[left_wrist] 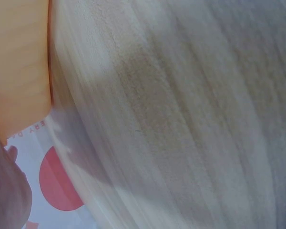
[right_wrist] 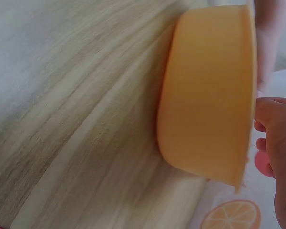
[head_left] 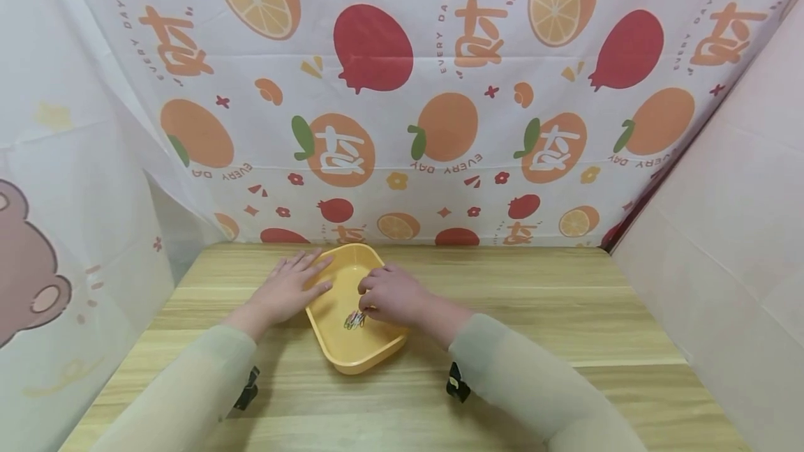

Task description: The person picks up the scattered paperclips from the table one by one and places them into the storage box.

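While our left hand [head_left: 290,289] lies flat with straight fingers against the left rim of the yellow tray [head_left: 326,337], our right hand [head_left: 391,294] curls over the tray's inside, fingertips pinching a small bunch of coloured paper clips [head_left: 354,320] that rests on the tray's floor. We see the tray sitting on the wooden table [head_left: 540,312], near the fruit-print cloth [head_left: 402,110] hung behind it.

Yellow tray [head_left: 377,353]: shallow, rounded-rectangular, upright on table, skewed to table edge. Small clump of coloured paper clips [head_left: 354,320] inside, near centre.
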